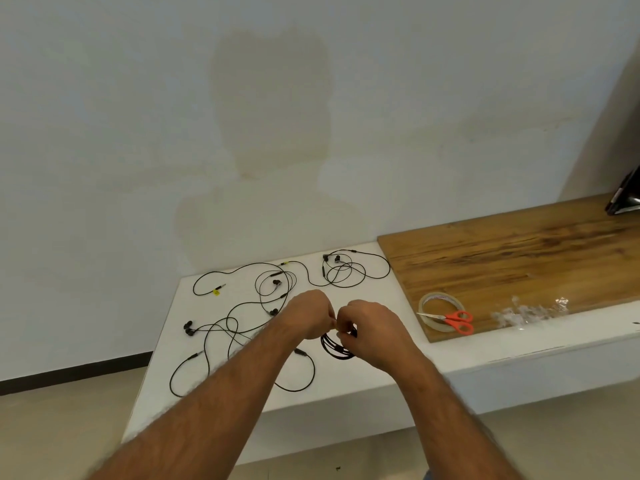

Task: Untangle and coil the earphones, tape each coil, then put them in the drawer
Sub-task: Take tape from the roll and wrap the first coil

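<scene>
A small black earphone coil [334, 348] hangs between my two hands above the white table [363, 375]. My left hand [308, 318] and my right hand [372, 332] meet fingertip to fingertip at the coil's top, both pinching it. Loose black earphones [239, 327] lie tangled to the left on the table, partly hidden under my left forearm. Another loose set [346, 270] lies at the back, joined by a long cable with yellow tags. A clear tape roll [440, 310] sits on the wooden board. The drawer is not in view.
Orange-handled scissors [457, 320] lie across the tape roll on the wooden board [519, 258]. Crumpled clear tape scraps [526, 311] sit near the board's front edge. A dark object [623, 199] leans at the far right. A wall stands right behind the table.
</scene>
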Demonstrator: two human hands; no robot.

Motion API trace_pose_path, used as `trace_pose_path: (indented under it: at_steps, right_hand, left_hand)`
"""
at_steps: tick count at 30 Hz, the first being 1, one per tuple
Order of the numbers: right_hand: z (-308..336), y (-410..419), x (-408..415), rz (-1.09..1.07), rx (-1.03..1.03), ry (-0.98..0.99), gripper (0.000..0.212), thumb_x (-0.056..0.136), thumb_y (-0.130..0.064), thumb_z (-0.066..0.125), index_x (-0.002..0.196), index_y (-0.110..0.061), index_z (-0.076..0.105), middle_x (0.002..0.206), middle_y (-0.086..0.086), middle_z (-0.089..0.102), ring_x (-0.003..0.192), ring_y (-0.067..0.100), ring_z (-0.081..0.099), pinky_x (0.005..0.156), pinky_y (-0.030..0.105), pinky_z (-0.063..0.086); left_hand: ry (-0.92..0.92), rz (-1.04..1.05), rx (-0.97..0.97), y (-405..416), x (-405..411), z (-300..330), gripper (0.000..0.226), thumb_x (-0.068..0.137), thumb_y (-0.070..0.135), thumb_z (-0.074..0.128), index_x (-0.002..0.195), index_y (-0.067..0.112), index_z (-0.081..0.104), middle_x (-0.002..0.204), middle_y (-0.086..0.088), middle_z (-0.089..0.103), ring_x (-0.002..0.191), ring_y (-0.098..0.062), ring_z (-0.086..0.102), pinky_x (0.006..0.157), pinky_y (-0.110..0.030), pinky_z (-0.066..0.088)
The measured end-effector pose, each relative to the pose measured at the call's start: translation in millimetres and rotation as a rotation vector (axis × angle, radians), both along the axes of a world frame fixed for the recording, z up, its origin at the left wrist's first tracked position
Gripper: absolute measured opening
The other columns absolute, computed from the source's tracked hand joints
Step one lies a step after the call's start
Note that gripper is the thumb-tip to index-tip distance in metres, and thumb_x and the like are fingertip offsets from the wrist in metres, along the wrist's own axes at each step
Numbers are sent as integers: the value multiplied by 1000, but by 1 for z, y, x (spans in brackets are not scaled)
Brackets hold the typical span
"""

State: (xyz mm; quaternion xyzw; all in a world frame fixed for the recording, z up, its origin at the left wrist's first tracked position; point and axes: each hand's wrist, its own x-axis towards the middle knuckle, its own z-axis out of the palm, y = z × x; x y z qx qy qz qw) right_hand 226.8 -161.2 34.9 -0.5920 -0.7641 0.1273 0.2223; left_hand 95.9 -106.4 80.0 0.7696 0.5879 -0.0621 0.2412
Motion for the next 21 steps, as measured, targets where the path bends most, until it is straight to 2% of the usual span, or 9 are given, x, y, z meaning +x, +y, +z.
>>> trace_pose_path:
  at_steps: [2,4,7,13,15,18,21]
  right_hand:
    - [-1,2,0,-21,3,-6,7,87,-24,60,90,-23,66,87,-10,55,75,12,52,62,22,36]
    - [-2,3,0,-24,-1,-5,6,87,-27,62,91,-24,66,92,-9,56,77,12,55,64,22,39]
    - [-3,3,0,-24,-12,6,8,84,-32,67,89,-25,65,94,-12,55,77,9,55,65,20,41]
    - [-3,4,1,-14,-1,30,8,84,-29,66,89,-24,65,94,-11,58,76,8,53,64,20,38]
    - [-1,5,2,-15,10,29,6,85,-26,64,89,-23,65,91,-9,58,74,9,52,62,20,37]
    - [0,3,8,-5,-10,80,5,82,-24,66,80,-25,61,81,-11,55,68,7,48,59,20,35]
    - [2,0,19,-33,-52,123,13,80,-26,67,73,-31,57,72,-16,53,63,2,46,57,19,32]
  left_hand:
    - [4,3,-3,0,2,0,23,94,23,58,102,9,74,71,-7,61,69,-18,52,51,-20,37]
    - [11,8,-6,0,3,0,23,94,22,57,102,7,74,61,0,51,63,-17,50,52,-21,38]
    - [19,7,-12,0,4,0,21,94,21,58,101,8,73,70,-5,59,61,-15,50,52,-20,38]
    - [39,8,5,0,4,-2,21,94,18,57,102,7,72,64,2,52,71,-19,53,55,-22,41]
    - [46,-2,8,-1,5,-2,21,94,20,57,103,8,72,72,-2,59,73,-18,54,55,-22,40]
    - [33,-2,26,0,4,-3,23,93,25,60,107,11,73,96,-7,71,80,-16,58,68,-26,46]
    - [29,12,44,1,2,-7,24,93,24,59,109,12,73,91,-3,68,79,-15,56,68,-25,43]
